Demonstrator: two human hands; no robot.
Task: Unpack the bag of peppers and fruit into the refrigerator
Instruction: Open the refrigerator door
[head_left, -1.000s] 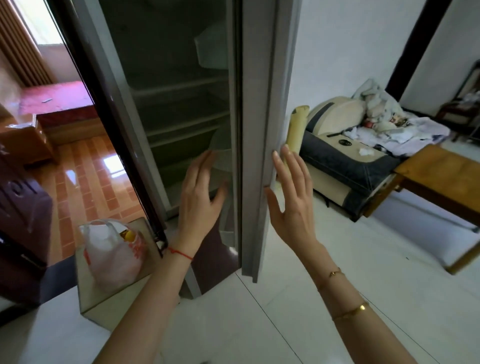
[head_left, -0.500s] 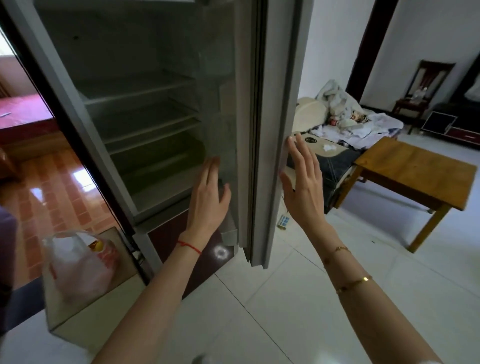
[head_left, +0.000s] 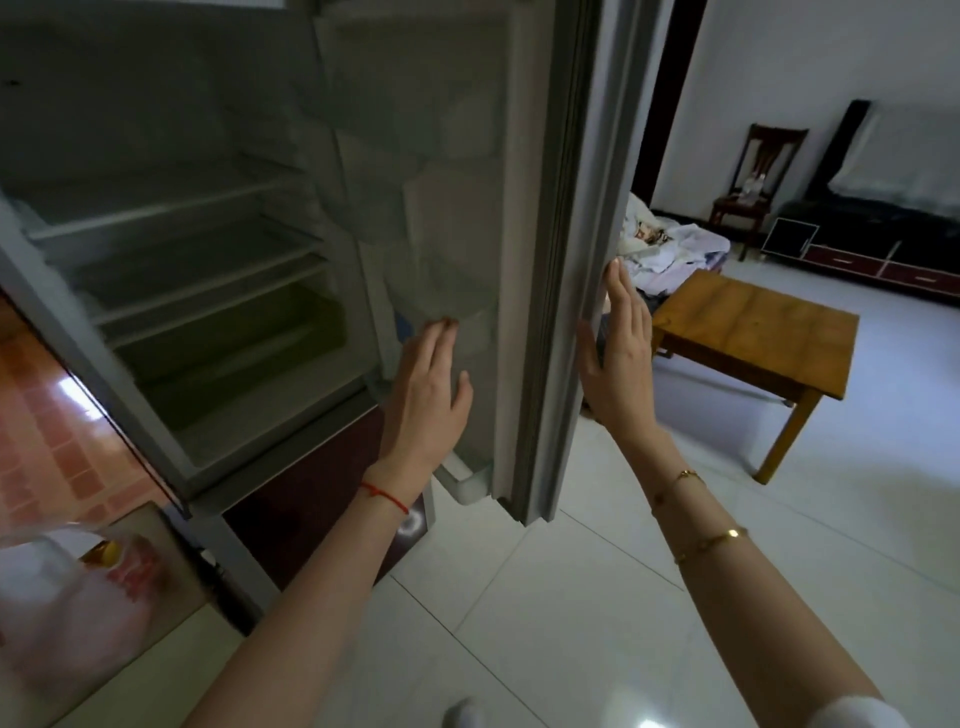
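refrigerator: wide open, shelves inside look bare, interior dim and a little blurred.
door: swung out edge-on to the camera, inner bins facing left, grey outer face to the right.
left hand: flat against the inner side of the door, low down by the clear door bin, fingers straight and close together, thumb splayed out to the right, gripping nothing.
right hand: on the other side of the door, palm laid along its outer edge, fingers straight and together pointing up, nothing held.
wrists: red string on the left wrist, two thin gold bracelets on the right forearm.
bag: pale plastic, red print on it, sitting bottom left on a small glass-topped stand just beside the fridge, well apart from both hands, something yellow showing at its top; contents otherwise too blurred to tell.
lower drawer front: dark red, below the open compartment, shut.
floor: white glossy tile.
wooden table: off to the right, past the door.
further back: a heap of cloth, a dark chair against the wall.
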